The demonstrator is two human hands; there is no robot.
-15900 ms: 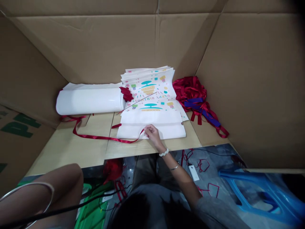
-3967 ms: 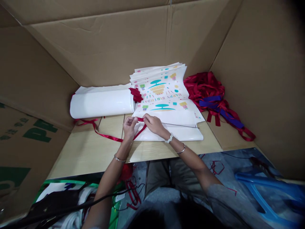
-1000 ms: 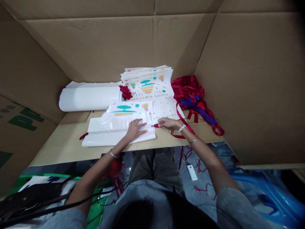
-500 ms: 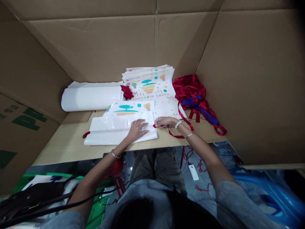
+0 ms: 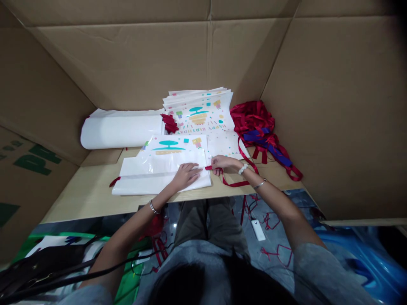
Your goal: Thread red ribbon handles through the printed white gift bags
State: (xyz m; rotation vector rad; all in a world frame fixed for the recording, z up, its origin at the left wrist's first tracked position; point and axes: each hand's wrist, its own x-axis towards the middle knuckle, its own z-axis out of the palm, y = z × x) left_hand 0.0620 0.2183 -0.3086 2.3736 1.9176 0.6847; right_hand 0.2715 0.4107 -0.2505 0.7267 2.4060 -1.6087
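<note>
A white plastic bag (image 5: 144, 180) with a folded-over edge lies near the table's front, its birthday print partly showing behind the fold. My left hand (image 5: 188, 176) lies flat on its right part, fingers stretched out. Beside the bag's right edge, my right hand (image 5: 224, 164) pinches a red ribbon (image 5: 209, 168) that comes out of the fold. More of this ribbon loops to the right below my wrist. At the fold's left end a short red ribbon tail (image 5: 115, 181) sticks out.
Behind lie a stack of printed birthday bags (image 5: 199, 114), a white roll (image 5: 122, 129) and a bunch of red ribbon ends (image 5: 169, 123). A heap of red and purple ribbons (image 5: 254, 118) sits at the right. Cardboard walls (image 5: 152, 63) enclose the table (image 5: 79, 203).
My right hand has moved a little to the right, and more red ribbon shows between it and the bag. My left hand has shifted slightly; the bag has barely moved.
</note>
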